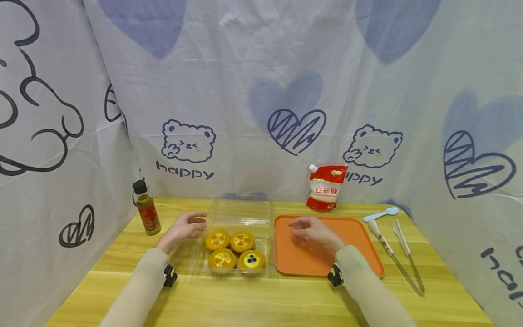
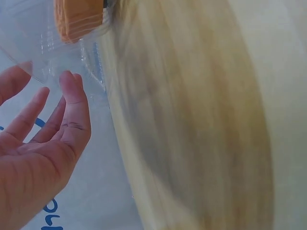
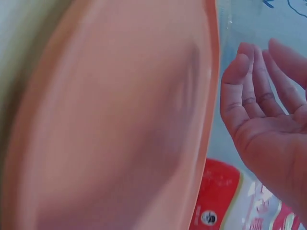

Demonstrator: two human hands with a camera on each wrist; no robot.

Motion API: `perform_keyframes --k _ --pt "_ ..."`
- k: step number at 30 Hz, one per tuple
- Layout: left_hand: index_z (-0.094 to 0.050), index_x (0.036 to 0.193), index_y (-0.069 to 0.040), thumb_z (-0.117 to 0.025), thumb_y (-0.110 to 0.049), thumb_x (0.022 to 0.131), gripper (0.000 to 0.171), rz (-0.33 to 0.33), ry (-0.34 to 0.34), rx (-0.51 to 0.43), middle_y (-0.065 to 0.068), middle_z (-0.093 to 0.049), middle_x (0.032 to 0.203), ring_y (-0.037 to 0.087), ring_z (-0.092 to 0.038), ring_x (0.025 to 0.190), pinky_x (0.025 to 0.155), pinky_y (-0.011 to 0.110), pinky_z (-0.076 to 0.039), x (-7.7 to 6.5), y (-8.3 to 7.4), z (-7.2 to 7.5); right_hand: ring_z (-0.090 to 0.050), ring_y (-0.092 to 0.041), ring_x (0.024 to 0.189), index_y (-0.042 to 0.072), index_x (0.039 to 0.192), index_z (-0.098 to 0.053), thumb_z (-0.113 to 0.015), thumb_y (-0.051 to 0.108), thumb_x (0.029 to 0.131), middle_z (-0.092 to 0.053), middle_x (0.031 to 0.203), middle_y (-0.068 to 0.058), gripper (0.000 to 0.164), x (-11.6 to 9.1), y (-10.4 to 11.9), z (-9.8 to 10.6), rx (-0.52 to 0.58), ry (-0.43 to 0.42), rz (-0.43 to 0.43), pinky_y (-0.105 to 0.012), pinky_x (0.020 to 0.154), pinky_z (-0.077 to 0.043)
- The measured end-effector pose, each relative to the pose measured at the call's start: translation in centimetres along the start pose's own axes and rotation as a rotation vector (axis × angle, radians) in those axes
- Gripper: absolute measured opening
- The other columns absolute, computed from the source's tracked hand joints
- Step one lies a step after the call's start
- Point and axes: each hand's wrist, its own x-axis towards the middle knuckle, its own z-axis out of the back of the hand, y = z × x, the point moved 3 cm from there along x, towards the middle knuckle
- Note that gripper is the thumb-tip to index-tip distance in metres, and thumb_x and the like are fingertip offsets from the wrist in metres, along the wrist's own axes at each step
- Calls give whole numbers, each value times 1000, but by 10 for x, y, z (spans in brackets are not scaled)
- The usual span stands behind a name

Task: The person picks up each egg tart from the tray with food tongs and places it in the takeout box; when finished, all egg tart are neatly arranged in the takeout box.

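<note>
In the head view, a clear plastic box [image 1: 269,254] with its lid [image 1: 243,211] raised at the back holds several egg tarts [image 1: 222,259], one topped with dark berries [image 1: 251,259]. My left hand [image 1: 185,230] hovers at the box's left side, fingers loosely bent and holding nothing. Over the orange tray [image 1: 347,227] is my right hand [image 1: 316,230], its fingers relaxed and nothing between them. The left wrist view shows the left fingertips [image 2: 71,84] close by the clear plastic. In the right wrist view, the right hand [image 3: 268,110] appears beyond the tray's edge.
A dark-capped oil bottle [image 1: 148,211] stands at the back left of the wooden table [image 1: 229,302]. Behind the tray is a red and white sugar pouch [image 1: 325,188]. A light blue spoon [image 1: 382,214] and metal tongs [image 1: 398,256] lie on the right. Printed cloth [image 1: 245,172] walls off the back and sides.
</note>
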Motion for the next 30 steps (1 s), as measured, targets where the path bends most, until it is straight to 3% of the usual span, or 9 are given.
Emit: perform_keyframes --k 10,18,23,30 --pt "-40 146 1 -58 -12 98 53 -10 21 5 29 -41 147 39 -55 122 91 45 -57 12 3 4 -63 -33 110 2 138 -52 -53 14 101 -60 131 -19 40 27 15 -32 119 35 -13 -43 91 -57" --pt "-37 147 2 -56 -8 98 53 -6 38 -15 30 -38 149 42 -51 125 91 44 -57 22 -1 0 -55 -39 120 0 146 -42 -43 8 102 -50 141 -24 44 40 23 -39 129 42 0 -49 94 -55" --pt "-37 145 7 -51 -8 100 49 10 27 13 31 -40 146 41 -54 121 89 43 -58 27 -3 -9 -60 -40 109 1 146 -41 -42 6 102 -49 142 -26 45 45 24 -41 148 31 -38 -50 92 -55" --pt "-36 145 8 -52 -8 100 50 16 35 -19 30 -40 146 42 -54 122 91 43 -57 31 -4 -12 -63 -29 90 0 148 -39 -43 7 103 -48 143 -26 46 47 24 -41 184 32 -52 -49 93 -55"
